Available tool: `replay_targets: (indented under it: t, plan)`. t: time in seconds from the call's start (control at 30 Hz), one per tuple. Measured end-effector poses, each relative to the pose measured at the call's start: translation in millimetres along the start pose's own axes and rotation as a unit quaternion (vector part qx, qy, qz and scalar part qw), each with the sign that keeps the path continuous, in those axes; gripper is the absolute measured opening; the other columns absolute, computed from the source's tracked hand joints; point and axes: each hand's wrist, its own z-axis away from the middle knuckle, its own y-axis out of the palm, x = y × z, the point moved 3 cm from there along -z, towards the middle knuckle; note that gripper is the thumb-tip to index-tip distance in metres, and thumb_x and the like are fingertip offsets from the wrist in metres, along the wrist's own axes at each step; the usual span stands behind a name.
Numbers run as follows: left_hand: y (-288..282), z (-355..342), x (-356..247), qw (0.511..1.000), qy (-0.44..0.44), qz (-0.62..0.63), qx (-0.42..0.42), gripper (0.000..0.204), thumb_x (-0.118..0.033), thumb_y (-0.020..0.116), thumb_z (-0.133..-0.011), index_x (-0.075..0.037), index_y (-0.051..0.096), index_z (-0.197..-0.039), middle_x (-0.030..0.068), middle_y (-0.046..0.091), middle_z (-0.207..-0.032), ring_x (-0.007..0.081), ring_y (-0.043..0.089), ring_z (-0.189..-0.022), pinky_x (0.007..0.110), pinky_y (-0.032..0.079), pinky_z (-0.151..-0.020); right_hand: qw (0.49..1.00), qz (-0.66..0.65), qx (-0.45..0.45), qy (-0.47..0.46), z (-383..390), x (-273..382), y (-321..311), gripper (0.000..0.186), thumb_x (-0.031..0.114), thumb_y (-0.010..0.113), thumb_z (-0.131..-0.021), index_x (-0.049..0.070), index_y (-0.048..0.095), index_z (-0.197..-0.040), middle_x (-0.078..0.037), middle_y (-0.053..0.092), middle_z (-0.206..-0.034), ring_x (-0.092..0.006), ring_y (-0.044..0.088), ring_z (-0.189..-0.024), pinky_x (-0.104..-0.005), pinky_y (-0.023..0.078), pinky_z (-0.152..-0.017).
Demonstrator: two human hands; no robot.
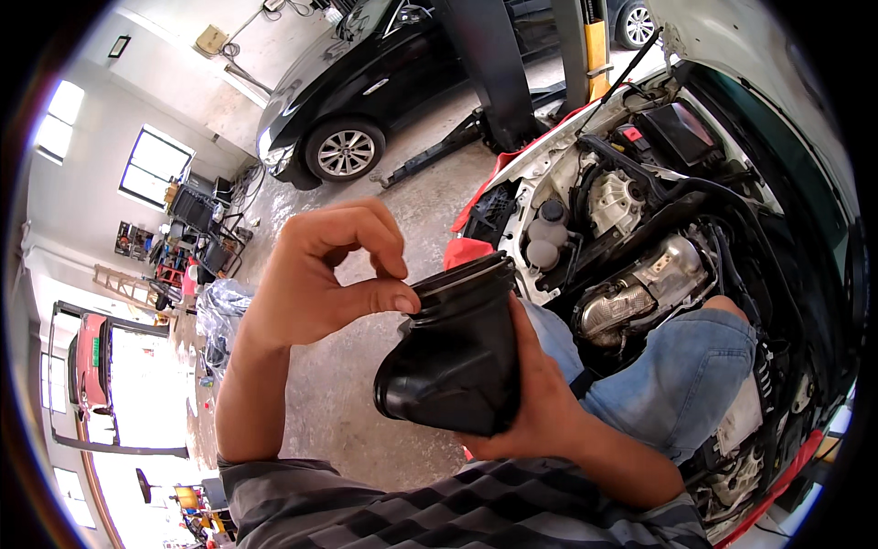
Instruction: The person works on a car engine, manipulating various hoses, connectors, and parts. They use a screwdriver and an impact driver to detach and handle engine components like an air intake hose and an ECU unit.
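Note:
A black plastic air duct (457, 371) with a wide ribbed collar is tilted in front of my chest. My right hand (540, 403) wraps round its right side and underside, holding it. My left hand (334, 261) is at the left end of the collar, its thumb touching the rim and the other fingers curled in toward it. Whether a thin edge or seal lies in that pinch cannot be made out. A thin pale line runs along the collar's edge. The duct's inside is hidden from this angle.
To the right is an open engine bay with a metal heat shield (645, 288) and a round-capped reservoir (546, 240). My jeans-clad leg (668, 380) rests over it. A lift post (489, 73) and a black car (366, 101) stand beyond. Plastic sheeting (221, 316) lies at left.

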Motion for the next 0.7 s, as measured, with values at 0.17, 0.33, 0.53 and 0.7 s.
replay_targets:
  t: [0.17, 0.33, 0.53, 0.7]
  plan:
    - [7.7, -8.5, 6.5, 0.998, -0.011, 0.050, 0.039, 0.021, -0.003, 0.082, -0.075, 0.000, 0.069, -0.092, 0.0093, 0.063, -0.092, 0.0151, 0.059, -0.084, 0.027, 0.046, -0.074, 0.999, -0.023, 0.019, 0.018, 0.8, -1.0, 1.7, 0.130, 0.040, 0.084, -0.062, -0.015, 0.003, -0.147, -0.027, 0.038, -0.130, -0.0395, 0.045, -0.120, -0.0460, 0.038, -0.101]
    - [9.2, -20.1, -4.1, 0.999, -0.004, -0.010, 0.044, 0.032, -0.026, 0.073, -0.088, 0.002, 0.068, -0.102, 0.0122, 0.063, -0.101, 0.0176, 0.061, -0.090, 0.030, 0.046, -0.079, 0.998, 0.006, 0.064, -0.001, -5.4, 10.5, 9.2, 0.127, 0.034, 0.084, -0.061, -0.011, 0.005, -0.149, -0.029, 0.040, -0.133, -0.0399, 0.047, -0.123, -0.0449, 0.039, -0.103]
    - [-12.3, 5.0, 7.5, 0.998, -0.036, 0.045, -0.028, 0.083, -0.064, 0.057, -0.088, 0.007, 0.050, -0.130, 0.0194, 0.060, -0.122, 0.0259, 0.060, -0.112, 0.036, 0.047, -0.093, 0.996, -0.081, 0.038, 0.015, 2.2, 3.8, -6.9, 0.126, 0.026, 0.086, -0.059, -0.006, 0.006, -0.152, -0.027, 0.037, -0.144, -0.0353, 0.045, -0.131, -0.0407, 0.035, -0.110]
    - [39.1, 25.2, 36.2, 0.983, -0.053, 0.162, -0.069, 0.114, -0.068, 0.067, -0.077, 0.002, 0.016, -0.152, 0.0262, 0.038, -0.147, 0.0345, 0.043, -0.134, 0.043, 0.036, -0.109, 0.954, -0.295, 0.018, 0.048, 7.1, -19.4, -35.4, 0.125, 0.024, 0.087, -0.058, -0.004, 0.010, -0.153, -0.019, 0.038, -0.148, -0.0244, 0.042, -0.133, -0.0355, 0.031, -0.111]
